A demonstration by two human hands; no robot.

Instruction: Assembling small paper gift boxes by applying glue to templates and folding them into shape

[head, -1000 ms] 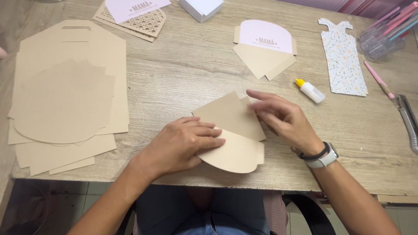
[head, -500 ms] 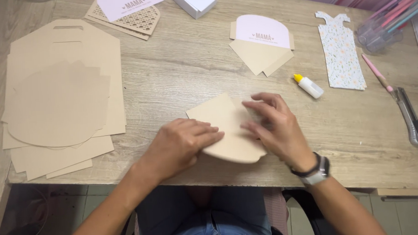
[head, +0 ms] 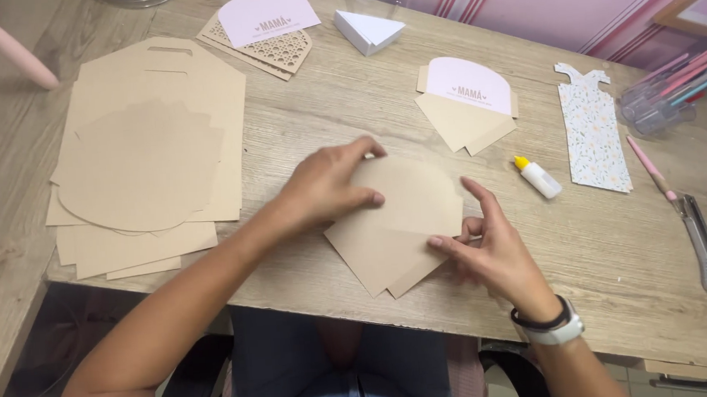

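At the far left we see the stack of kraft card sheets (head: 147, 159) lying on the wooden table (head: 298, 119), in the same place as before. Moving right, our left hand (head: 328, 185) now rests flat and open on the upper left of the folded kraft piece (head: 397, 224), fingers spread over its rounded top; half a second ago it sat lower, at the piece's left edge. The piece itself has turned, so its pointed end now faces the table's near edge. Our right hand (head: 490, 251), earlier pressing down on top of the piece, has slid to its right edge, fingers loosely curled and fingertips touching the card, gripping nothing. Further right, the small glue bottle (head: 537, 177) lies untouched.
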